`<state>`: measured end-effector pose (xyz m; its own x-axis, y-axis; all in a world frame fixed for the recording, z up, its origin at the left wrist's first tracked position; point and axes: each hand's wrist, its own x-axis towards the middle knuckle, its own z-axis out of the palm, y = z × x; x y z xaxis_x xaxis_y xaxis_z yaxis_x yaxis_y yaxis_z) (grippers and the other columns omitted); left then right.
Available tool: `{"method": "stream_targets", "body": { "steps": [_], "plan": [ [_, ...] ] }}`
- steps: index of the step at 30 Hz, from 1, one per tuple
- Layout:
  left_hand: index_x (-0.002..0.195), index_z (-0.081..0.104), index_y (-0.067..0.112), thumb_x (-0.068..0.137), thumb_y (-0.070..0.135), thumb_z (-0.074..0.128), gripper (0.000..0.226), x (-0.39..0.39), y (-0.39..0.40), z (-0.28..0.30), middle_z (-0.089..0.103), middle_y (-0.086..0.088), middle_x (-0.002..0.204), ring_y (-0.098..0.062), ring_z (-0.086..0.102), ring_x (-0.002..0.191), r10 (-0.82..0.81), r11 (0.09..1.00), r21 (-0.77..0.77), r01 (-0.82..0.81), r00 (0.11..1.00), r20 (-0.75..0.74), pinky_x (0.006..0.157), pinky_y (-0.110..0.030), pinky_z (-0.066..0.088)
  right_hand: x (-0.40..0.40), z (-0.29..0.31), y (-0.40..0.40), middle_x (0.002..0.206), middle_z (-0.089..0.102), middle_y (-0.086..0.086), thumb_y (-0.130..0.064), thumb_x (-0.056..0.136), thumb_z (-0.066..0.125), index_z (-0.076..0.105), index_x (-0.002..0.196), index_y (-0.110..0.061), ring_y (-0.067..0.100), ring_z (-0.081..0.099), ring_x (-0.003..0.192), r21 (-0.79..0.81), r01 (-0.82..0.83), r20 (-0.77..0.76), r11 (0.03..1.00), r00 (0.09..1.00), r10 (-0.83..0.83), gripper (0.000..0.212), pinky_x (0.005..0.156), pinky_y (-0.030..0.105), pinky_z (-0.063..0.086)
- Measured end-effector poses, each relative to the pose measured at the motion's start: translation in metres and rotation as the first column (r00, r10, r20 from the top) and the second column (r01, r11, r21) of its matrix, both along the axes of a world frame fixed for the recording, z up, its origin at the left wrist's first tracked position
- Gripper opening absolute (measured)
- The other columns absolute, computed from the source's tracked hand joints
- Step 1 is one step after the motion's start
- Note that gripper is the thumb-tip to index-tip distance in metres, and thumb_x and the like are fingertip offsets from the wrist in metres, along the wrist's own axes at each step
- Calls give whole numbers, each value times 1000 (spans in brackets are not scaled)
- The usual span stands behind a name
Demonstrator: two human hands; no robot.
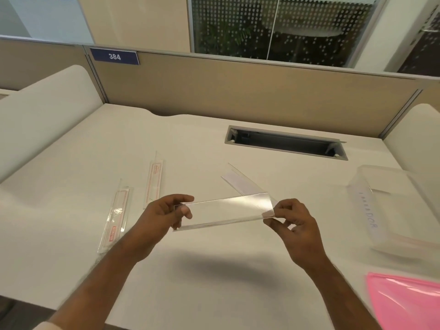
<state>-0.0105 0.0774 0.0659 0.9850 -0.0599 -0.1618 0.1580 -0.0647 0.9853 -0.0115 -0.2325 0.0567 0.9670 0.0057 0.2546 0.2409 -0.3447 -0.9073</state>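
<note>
A clear acrylic name-plate holder is held above the white desk, lying roughly level from left to right. My left hand grips its left end, thumb seen through the plastic. My right hand pinches its right end between thumb and fingers. A second clear holder with a white paper strip lies on the desk just behind it.
Two clear holders with red-printed inserts lie at the left. A clear plastic box stands at the right, a pink plastic folder at the bottom right. A cable slot opens at the desk's back, before a beige partition.
</note>
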Motion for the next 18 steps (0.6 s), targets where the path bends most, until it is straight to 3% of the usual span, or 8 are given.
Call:
{"method": "stream_targets", "body": {
  "steps": [3, 5, 8, 10, 14, 18],
  "plan": [
    [123, 66, 22, 81, 42, 75, 47, 1, -3, 7, 74, -11, 99, -16, 59, 75, 7, 987, -160, -14, 999, -42, 83, -30, 45, -3, 4, -1, 91, 66, -12, -6, 76, 79, 76, 80, -35, 14, 57, 93, 14, 25, 36, 1000, 999, -26, 29, 64, 20, 44],
    [127, 63, 21, 77, 49, 74, 59, 1, -5, 8, 74, -13, 107, -15, 66, 87, 6, 975, -222, -15, 999, -41, 87, -33, 44, -5, 8, -3, 88, 69, -12, -3, 76, 78, 76, 77, -32, 12, 59, 88, 75, 36, 29, 997, 999, -38, 29, 64, 15, 43],
    [131, 60, 23, 82, 43, 67, 53, 0, -7, 6, 74, -6, 110, -16, 64, 100, 18, 958, -284, -30, 999, -45, 96, -36, 39, -6, 12, -8, 81, 71, -8, -5, 78, 78, 76, 74, -27, 9, 55, 69, 182, 64, -73, 981, 996, -52, 22, 62, 15, 41],
    [131, 60, 26, 72, 46, 79, 65, -3, -7, 4, 74, -3, 109, -15, 66, 100, 10, 955, -296, -24, 999, -49, 96, -36, 39, -8, 14, -12, 78, 71, -7, -10, 78, 78, 77, 77, -21, 8, 52, 62, 253, 103, -178, 962, 982, -59, 11, 63, 18, 42],
    [124, 66, 24, 78, 19, 78, 48, -10, -14, -1, 73, -8, 111, -19, 65, 103, 20, 958, -286, -27, 999, -30, 95, -34, 40, -10, 19, -18, 80, 72, -3, -11, 77, 79, 77, 86, -9, 3, 57, 64, 328, 190, -309, 925, 947, -84, 10, 69, 22, 45],
    [112, 69, 18, 77, 25, 70, 36, -14, -26, -3, 74, -8, 101, -20, 66, 97, 125, 967, -217, -137, 990, -70, 90, -34, 43, -13, 23, -21, 77, 70, 3, -10, 79, 76, 76, 87, -5, 13, 53, 66, 356, 174, -351, 918, 936, -42, 9, 63, 27, 43]
  ]
}}
